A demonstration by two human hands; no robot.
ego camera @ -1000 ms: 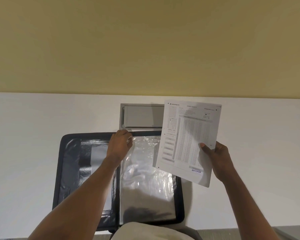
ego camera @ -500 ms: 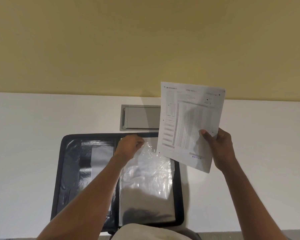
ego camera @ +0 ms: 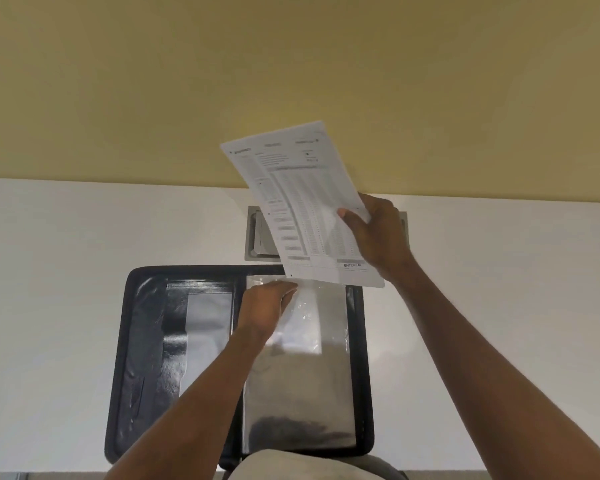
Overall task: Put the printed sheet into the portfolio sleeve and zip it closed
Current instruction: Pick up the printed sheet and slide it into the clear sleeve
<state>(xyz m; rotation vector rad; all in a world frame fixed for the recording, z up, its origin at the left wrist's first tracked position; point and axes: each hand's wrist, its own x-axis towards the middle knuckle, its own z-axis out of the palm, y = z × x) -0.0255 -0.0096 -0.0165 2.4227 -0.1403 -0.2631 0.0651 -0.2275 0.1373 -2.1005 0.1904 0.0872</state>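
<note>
A black zip portfolio (ego camera: 142,341) lies open on the white desk. Its right half carries a clear plastic sleeve (ego camera: 312,375). My left hand (ego camera: 264,306) pinches the sleeve's top edge and lifts the front layer a little. My right hand (ego camera: 378,237) holds the printed sheet (ego camera: 298,202) by its lower right side, tilted left, above the sleeve's top opening. The sheet's bottom edge hangs just over the portfolio's far edge, close to my left fingertips. The zipper pull is not visible.
A grey metal cable hatch (ego camera: 257,237) is set into the white desk (ego camera: 49,289) just behind the portfolio, partly hidden by the sheet. A yellow wall (ego camera: 291,64) rises behind the desk. Something pale (ego camera: 291,465) sits at the near edge, below the portfolio.
My right hand has swung the sheet left and tilted it, bringing its bottom edge over the sleeve's top. My left hand has shifted right along the sleeve's top edge.
</note>
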